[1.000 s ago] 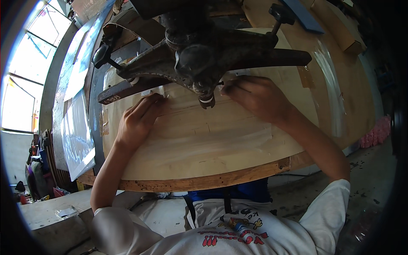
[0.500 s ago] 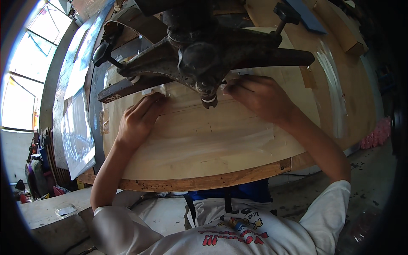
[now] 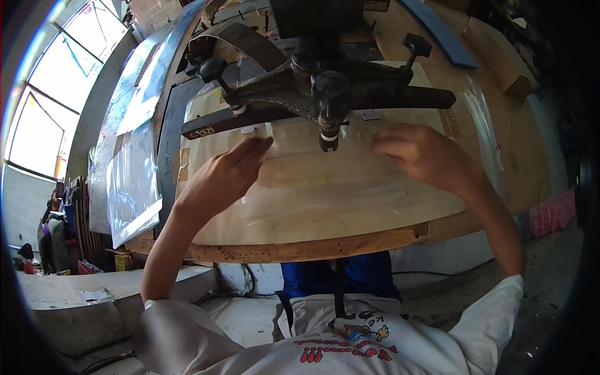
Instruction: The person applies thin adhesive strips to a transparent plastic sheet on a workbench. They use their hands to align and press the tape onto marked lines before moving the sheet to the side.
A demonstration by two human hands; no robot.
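My left hand (image 3: 228,174) is over the pale board (image 3: 294,225), just on my side of the dark metal bar (image 3: 250,116). Its fingers are pressed together beside what looks like a thin clear plastic sheet (image 3: 300,139); whether they pinch it is hidden. To the right of the machine's central post, my right hand (image 3: 428,156) hovers near the board with fingertips smeared by motion. Between and beyond my hands stands the dark metal machine head (image 3: 328,94), with a slotted tip (image 3: 328,145) pointing down and a black knob on each arm, left knob (image 3: 212,69) and right knob (image 3: 417,44).
Clear plastic sheets (image 3: 134,187) lie along the left side. Shiny clear strips (image 3: 484,125) are on the brown table at right, near a cardboard piece (image 3: 500,59) and a blue strip (image 3: 440,34). A wooden edge (image 3: 312,249) borders the table. Pink bundles (image 3: 553,212) sit low at right.
My right hand has moved right and back toward me, away from the central post. My left hand remains beside the bar's left part. The whole view has shifted, showing more of the machine.
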